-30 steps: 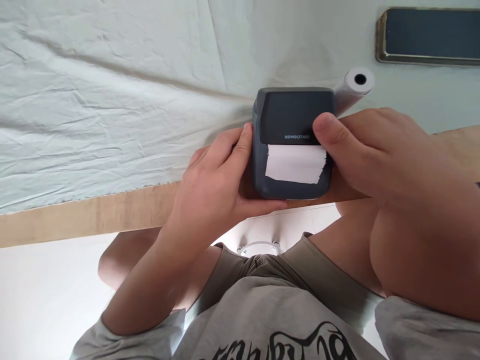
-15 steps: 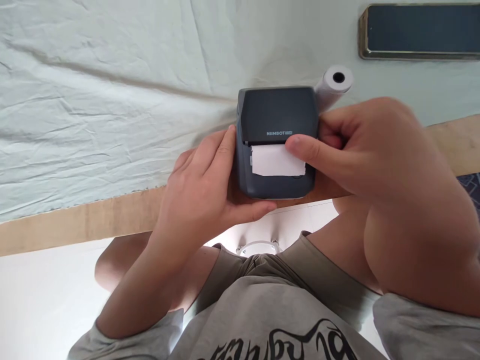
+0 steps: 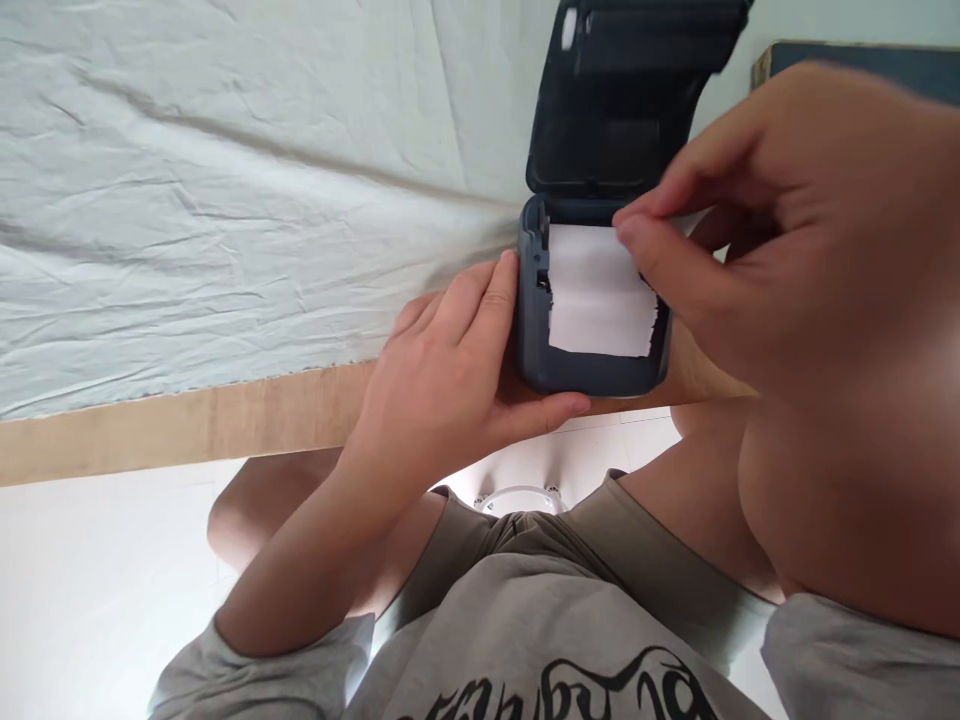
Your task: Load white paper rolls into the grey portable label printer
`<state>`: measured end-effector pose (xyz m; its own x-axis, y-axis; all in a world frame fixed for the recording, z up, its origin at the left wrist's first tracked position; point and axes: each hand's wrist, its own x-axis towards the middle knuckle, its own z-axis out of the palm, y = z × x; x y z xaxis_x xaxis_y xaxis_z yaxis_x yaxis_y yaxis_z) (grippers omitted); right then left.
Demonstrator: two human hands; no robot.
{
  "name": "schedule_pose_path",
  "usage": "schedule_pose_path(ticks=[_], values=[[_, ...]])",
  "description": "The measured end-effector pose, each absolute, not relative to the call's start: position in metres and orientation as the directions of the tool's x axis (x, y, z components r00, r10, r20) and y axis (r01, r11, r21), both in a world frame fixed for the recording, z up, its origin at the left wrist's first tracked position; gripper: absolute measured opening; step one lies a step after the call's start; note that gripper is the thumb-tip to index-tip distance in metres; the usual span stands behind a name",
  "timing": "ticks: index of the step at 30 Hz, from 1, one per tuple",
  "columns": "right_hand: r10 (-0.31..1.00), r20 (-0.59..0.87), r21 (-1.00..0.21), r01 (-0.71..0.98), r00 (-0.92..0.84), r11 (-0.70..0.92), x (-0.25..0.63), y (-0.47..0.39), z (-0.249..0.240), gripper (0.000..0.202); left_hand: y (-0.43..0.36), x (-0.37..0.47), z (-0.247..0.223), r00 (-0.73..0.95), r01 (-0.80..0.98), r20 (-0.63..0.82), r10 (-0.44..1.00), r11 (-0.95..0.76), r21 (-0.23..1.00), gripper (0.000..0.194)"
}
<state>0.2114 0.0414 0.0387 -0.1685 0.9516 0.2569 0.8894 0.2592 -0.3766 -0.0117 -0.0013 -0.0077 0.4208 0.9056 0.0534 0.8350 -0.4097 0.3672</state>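
Observation:
A dark blue-grey label printer [image 3: 600,376] sits at the table's front edge with its lid [image 3: 619,110] swung up and back. Inside lies a white paper roll [image 3: 592,255], its loose end draped over the printer's front. My left hand [image 3: 446,365] holds the printer, fingers along its left side and thumb across the front. Over the compartment's right side is my right hand [image 3: 757,215], thumb and forefinger pinched together at the paper roll's upper right edge. This hand covers the printer's right side.
A dark phone-like device [image 3: 862,65] lies at the upper right, partly behind my right hand. Wrinkled pale cloth [image 3: 262,200] covers the table, leaving a bare wooden strip [image 3: 277,415] along the front edge. My legs are below it.
The printer's lid has gone from closed to raised, exposing the paper inside. My right hand has moved from the lid's front edge to the paper. My left hand stays on the printer.

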Motion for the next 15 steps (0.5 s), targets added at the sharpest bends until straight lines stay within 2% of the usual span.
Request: schedule_pose_path(ticks=[5,8,10,13,15], values=[[0.948,0.094,-0.181,0.931,-0.305,0.318,0.217,0.065,0.041,0.024,-0.002,-0.012,-0.008,0.424,0.83,0.072,0.903,-0.419,0.368,0.115],[0.943,0.015,-0.101,0.938,-0.333,0.332,0.223,0.077,0.039,0.036,-0.001,-0.012,-0.008,0.425,0.828,0.081,0.901,-0.424,0.367,0.117],[0.931,-0.011,-0.08,0.929,-0.364,0.362,0.224,0.083,0.037,0.042,-0.001,-0.012,-0.008,0.433,0.817,0.08,0.898,-0.428,0.387,0.117],[0.901,0.014,-0.073,0.898,-0.434,0.434,0.221,0.089,0.035,0.027,0.0,-0.013,-0.01,0.45,0.799,0.092,0.888,-0.447,0.402,0.12],[0.897,0.021,-0.096,0.892,-0.442,0.441,0.222,0.091,0.035,0.027,0.0,-0.014,-0.011,0.457,0.797,0.101,0.884,-0.457,0.395,0.122]])
